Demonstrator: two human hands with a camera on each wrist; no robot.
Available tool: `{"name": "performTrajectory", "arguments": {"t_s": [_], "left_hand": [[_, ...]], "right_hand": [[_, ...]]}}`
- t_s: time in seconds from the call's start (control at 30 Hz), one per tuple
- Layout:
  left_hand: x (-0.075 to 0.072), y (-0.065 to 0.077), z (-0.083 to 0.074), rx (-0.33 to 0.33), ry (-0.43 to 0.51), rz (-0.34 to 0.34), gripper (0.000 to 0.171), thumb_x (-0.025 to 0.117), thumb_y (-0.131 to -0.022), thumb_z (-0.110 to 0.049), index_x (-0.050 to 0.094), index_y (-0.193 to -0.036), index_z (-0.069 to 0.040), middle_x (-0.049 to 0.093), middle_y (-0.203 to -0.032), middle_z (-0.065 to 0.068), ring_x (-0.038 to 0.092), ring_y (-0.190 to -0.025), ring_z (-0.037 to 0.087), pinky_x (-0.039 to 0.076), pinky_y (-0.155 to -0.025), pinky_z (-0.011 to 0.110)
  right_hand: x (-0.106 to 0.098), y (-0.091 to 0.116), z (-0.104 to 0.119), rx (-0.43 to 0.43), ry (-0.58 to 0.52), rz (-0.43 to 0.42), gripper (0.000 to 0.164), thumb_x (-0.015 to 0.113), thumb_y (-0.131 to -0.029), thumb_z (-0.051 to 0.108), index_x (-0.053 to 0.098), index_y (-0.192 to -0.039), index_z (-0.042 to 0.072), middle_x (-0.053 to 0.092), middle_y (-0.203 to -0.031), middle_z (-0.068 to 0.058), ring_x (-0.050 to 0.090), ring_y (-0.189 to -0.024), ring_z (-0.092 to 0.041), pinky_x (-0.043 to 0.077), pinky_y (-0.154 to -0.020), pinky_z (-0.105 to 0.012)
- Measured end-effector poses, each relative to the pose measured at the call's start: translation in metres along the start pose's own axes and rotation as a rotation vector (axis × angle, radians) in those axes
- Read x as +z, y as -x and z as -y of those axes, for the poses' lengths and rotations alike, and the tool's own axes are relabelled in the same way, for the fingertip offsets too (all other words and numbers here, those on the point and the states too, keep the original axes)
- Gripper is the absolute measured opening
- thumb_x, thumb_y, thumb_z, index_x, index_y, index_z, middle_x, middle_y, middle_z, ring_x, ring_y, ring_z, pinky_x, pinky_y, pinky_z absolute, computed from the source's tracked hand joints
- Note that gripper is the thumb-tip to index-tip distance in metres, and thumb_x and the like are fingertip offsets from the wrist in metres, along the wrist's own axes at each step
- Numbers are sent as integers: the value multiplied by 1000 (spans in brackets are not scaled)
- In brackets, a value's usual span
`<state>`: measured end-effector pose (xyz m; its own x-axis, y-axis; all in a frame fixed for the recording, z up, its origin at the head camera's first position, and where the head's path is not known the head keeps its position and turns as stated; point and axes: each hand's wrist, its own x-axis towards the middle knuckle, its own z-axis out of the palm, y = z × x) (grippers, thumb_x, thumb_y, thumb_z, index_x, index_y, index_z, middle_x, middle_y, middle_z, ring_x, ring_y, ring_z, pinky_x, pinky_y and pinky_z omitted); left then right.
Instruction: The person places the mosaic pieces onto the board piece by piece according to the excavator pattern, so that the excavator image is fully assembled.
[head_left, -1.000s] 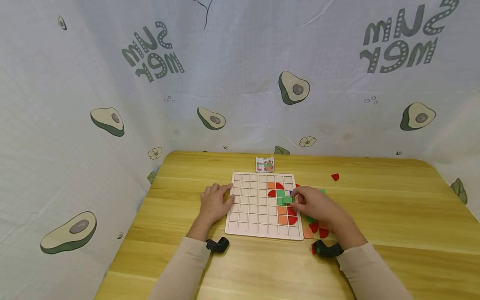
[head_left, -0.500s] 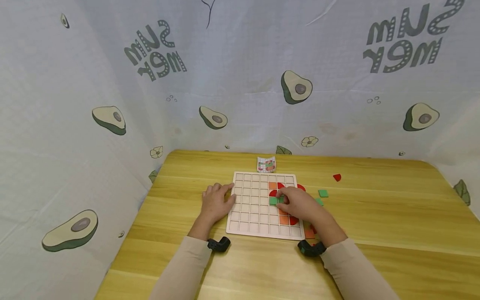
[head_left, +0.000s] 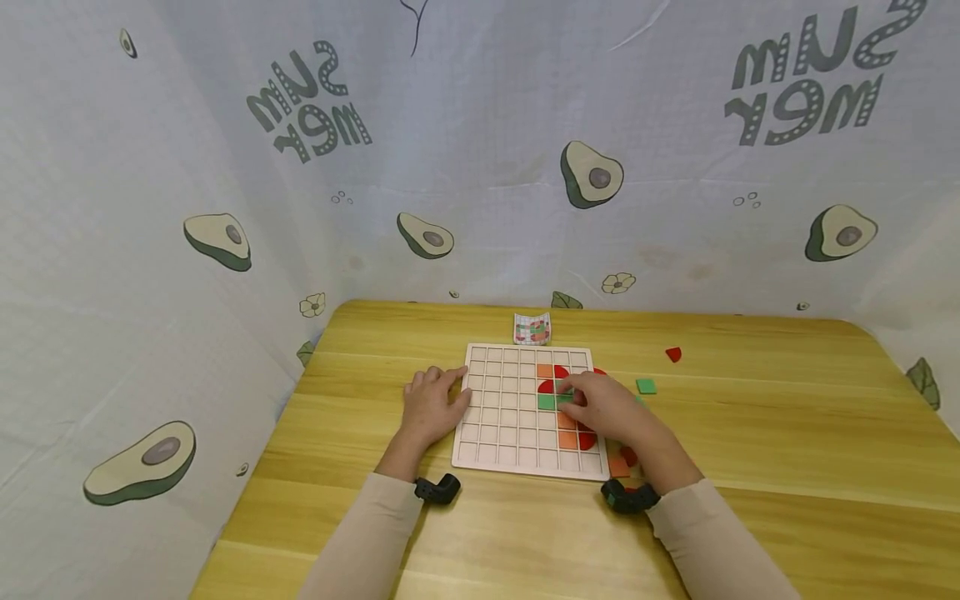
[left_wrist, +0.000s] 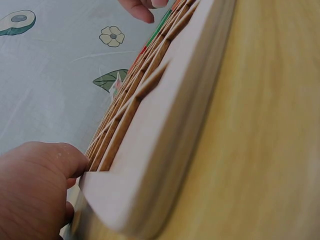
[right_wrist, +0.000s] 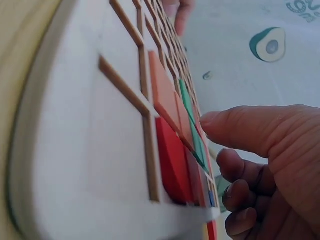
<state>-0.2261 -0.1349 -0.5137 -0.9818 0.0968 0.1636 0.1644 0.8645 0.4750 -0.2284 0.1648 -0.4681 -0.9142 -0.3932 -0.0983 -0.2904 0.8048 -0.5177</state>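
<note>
A pale wooden grid board (head_left: 498, 435) lies on the table. My left hand (head_left: 429, 404) rests at its left edge, thumb and a fingertip touching the rim; in the left wrist view the thumb (left_wrist: 60, 159) meets the board's corner. My right hand (head_left: 611, 407) is over the board's right part, thumb and index fingertips at the green tiles (head_left: 546, 402). Nothing shows between the thumb (right_wrist: 240, 125) and fingers in the right wrist view. Orange squares (head_left: 567, 440) and red rounded pieces (head_left: 587, 441) sit in cells nearby. The hand hides some cells.
A small printed pattern card (head_left: 532, 329) stands behind the board. Right of it lie a loose green square (head_left: 646, 386), a red piece (head_left: 673, 354) and an orange square (head_left: 618, 467), with more pieces partly under the right arm. A patterned curtain (head_left: 495, 167) hangs behind.
The green square that my right hand pinched a second ago now lies in a board cell, left of another green one. The right hand has let it go and shifted slightly right. The left hand stays.
</note>
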Motion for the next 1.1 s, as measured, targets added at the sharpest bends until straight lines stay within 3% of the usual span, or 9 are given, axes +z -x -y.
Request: {"name": "performTrajectory", "arguments": {"t_s": [0.33,0.63,0.8,1.1], "left_hand": [[0,1,-1,-1,7,4,46,61,-98,-41,64,-140,-24,62,-109,6,47,-94,23,34,-83,40],[-2,2,-1,-6,11,4,45,61,-98,-39,64,-140,-23,63,-111,7,48,-97,25,34,-83,41],[-2,2,-1,-2,10,2,45,61,-98,-40,64,-140,-24,63,-111,7,48,-97,25,34,-83,41],[0,2,0,2,5,-3,46,61,-98,-41,64,-140,-24,62,-108,6,47,-96,24,34,-84,41]], "right_hand": [[-23,28,-27,78,-61,1,25,69,-97,23,70,-116,7,56,-83,-2,51,-77,-18,44,-67,-30],[-34,55,-55,43,-10,-24,14,70,-95,16,72,-108,10,57,-83,0,50,-77,-16,44,-66,-29],[-36,62,-58,66,-2,-22,15,71,-95,18,71,-108,10,55,-79,1,48,-72,-15,41,-64,-29],[-16,52,-46,146,112,-127,32,74,-92,36,70,-108,8,57,-81,-2,50,-78,-19,42,-65,-31]]}}
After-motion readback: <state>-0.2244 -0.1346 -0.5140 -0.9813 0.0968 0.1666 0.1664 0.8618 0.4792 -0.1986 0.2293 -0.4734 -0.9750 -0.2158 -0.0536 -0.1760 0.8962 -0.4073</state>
